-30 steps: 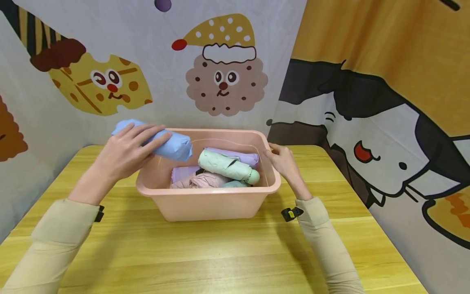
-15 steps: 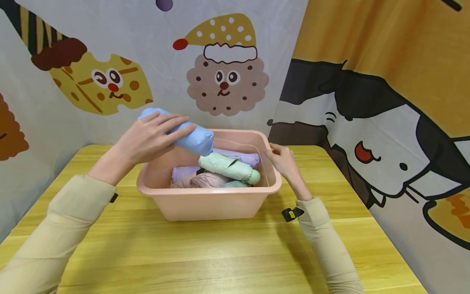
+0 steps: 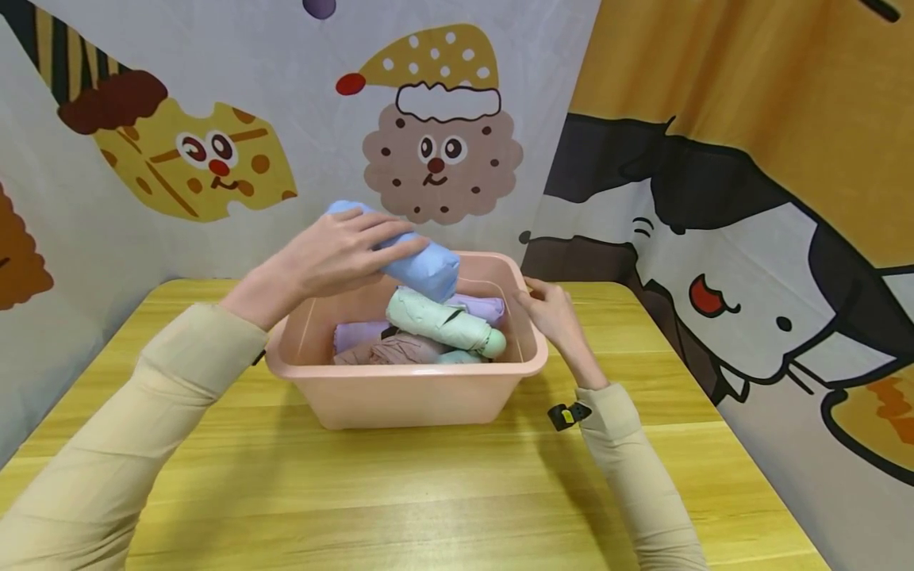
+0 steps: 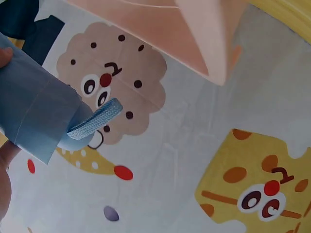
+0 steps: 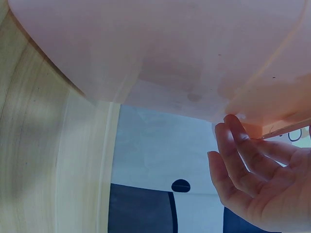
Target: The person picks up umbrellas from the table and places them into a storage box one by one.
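Observation:
My left hand (image 3: pixel 350 246) grips a folded blue umbrella (image 3: pixel 428 268) from above, over the pink plastic bin (image 3: pixel 407 396). In the left wrist view, the umbrella's rounded end carries a woven blue strap (image 4: pixel 95 119). My right hand (image 3: pixel 550 313) holds the bin's right rim, and in the right wrist view its bent fingers (image 5: pixel 233 145) lie against the outer wall below the rim. Inside the bin, a folded mint-green umbrella (image 3: pixel 443 321) lies across the others. Around it are a dusty-pink umbrella (image 3: pixel 403 349), a lilac one (image 3: pixel 481 308), another lilac piece (image 3: pixel 357 335) and a teal one (image 3: pixel 458 358), partly covered.
The bin stands on a wood-grain table (image 3: pixel 443 492), near its back edge. A cartoon-printed cloth (image 3: pixel 307 143) hangs behind and to the sides. A black wrist strap (image 3: pixel 567 415) shows on the right forearm.
My left hand has carried the blue umbrella rightward and slightly up, from the bin's left side to over its middle. My right hand has stayed at the rim.

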`<action>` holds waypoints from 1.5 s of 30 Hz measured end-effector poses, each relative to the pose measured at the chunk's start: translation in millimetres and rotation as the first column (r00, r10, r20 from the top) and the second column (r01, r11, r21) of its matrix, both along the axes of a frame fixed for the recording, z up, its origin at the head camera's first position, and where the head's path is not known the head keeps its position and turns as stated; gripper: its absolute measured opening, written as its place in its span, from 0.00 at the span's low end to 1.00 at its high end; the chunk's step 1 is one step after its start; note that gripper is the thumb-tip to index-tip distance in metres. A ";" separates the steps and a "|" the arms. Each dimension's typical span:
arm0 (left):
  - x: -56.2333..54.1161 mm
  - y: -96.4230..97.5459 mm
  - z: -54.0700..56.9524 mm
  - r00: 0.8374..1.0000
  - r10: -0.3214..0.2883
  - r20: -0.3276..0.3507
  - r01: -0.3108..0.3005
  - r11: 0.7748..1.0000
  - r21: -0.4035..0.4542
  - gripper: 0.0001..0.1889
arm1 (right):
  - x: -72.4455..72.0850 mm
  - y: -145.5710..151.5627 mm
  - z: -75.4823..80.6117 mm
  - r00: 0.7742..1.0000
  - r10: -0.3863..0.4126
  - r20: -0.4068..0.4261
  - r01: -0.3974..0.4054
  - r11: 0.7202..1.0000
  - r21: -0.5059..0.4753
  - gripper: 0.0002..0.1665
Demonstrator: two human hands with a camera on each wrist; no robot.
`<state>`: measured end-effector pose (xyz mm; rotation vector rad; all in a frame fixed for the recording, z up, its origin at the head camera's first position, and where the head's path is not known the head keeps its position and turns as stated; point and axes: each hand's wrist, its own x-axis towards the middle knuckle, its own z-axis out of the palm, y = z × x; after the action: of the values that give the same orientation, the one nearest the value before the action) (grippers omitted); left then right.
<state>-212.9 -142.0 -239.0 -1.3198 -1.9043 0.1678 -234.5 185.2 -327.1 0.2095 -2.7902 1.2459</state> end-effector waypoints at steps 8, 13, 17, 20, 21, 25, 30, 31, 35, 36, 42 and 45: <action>-8.2 20.0 1.2 0.997 0.047 0.058 -0.039 0.991 -0.130 0.34 | -0.9 0.2 -1.7 1.000 0.008 -0.014 -0.008 1.000 -0.008 0.29; -13.1 34.0 0.9 0.991 0.092 0.099 -0.066 0.970 -0.235 0.32 | -1.4 0.5 -2.4 1.000 0.002 -0.021 -0.002 1.000 -0.006 0.29; -20.0 46.8 -3.2 0.995 0.069 0.071 -0.048 0.961 -0.273 0.31 | -2.0 0.6 -2.2 1.000 0.003 -0.010 -0.003 1.000 -0.008 0.30; -25.6 56.0 -8.3 0.997 0.040 0.067 -0.019 0.957 -0.291 0.31 | -2.5 0.6 -2.2 1.000 0.002 -0.008 -0.002 1.000 -0.005 0.30; -26.9 58.7 -10.0 0.997 0.037 0.072 -0.013 0.953 -0.303 0.31 | -2.6 0.5 -2.1 1.000 0.001 -0.010 -0.001 1.000 -0.001 0.30; -31.2 68.2 -17.7 0.996 0.028 0.087 0.004 0.935 -0.353 0.28 | -2.1 0.7 -2.2 1.000 0.000 -0.025 0.001 1.000 0.012 0.29; -34.0 77.2 -31.5 0.998 0.017 0.062 0.010 0.914 -0.405 0.25 | -1.6 0.9 -1.9 0.999 0.005 -0.041 -0.004 1.000 0.023 0.29; -34.3 78.6 -34.6 0.998 0.010 0.067 0.019 0.912 -0.410 0.26 | -1.6 1.0 -1.8 0.999 0.007 -0.037 -0.006 1.000 0.021 0.29; -35.0 81.9 -45.5 0.994 -0.002 0.109 0.046 0.915 -0.402 0.27 | -1.1 0.6 -1.3 1.000 0.017 -0.013 -0.017 1.000 0.012 0.30; -35.2 82.3 -47.0 0.993 -0.003 0.122 0.052 0.917 -0.396 0.27 | -1.0 0.5 -1.2 1.000 0.019 -0.009 -0.018 1.000 0.011 0.30; -34.9 83.4 -49.7 0.986 0.008 0.164 0.056 0.921 -0.386 0.27 | -1.0 0.4 -1.1 1.000 0.020 -0.014 -0.019 1.000 0.009 0.30; -33.7 83.6 -50.0 0.983 0.014 0.182 0.059 0.919 -0.389 0.27 | -1.0 0.5 -1.2 1.000 0.017 -0.016 -0.017 1.000 0.012 0.30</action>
<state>-246.6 -58.4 -289.0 -1.6712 -2.0804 0.4531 -235.5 185.7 -328.3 0.2433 -2.7891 1.2257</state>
